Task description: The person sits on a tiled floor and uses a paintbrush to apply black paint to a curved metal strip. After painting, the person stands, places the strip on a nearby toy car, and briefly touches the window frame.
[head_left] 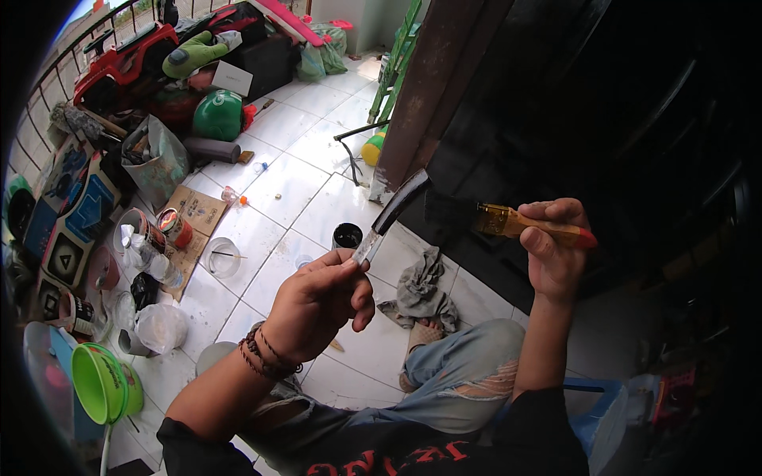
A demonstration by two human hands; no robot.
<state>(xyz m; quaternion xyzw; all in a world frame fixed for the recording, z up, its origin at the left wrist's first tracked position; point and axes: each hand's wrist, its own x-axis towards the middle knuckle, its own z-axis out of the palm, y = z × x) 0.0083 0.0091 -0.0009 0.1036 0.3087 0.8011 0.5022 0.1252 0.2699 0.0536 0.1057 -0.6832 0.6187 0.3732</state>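
Note:
My left hand [313,305] is closed, pinching the pale lower end of a narrow, slightly curved strip [399,202] between thumb and fingers. Most of the strip is glossy black; its material is unclear. In my right hand [556,254] is a paintbrush [567,233] with a yellow-orange handle and a red tip, its bristles pointing left toward the strip. The dark bristles blend into the dark background, so I cannot tell whether they touch it. Below the strip, a small pot of black paint [347,236] stands on the tiles. A crumpled grey rag [421,285] lies by my foot.
A dark door [492,159] fills the right side. Paint cans [175,228] and a clear tub [225,258] stand left, around flattened cardboard [194,210]. A green bucket [94,382] is at lower left; a green helmet [217,116] and a ladder [394,63] are farther back.

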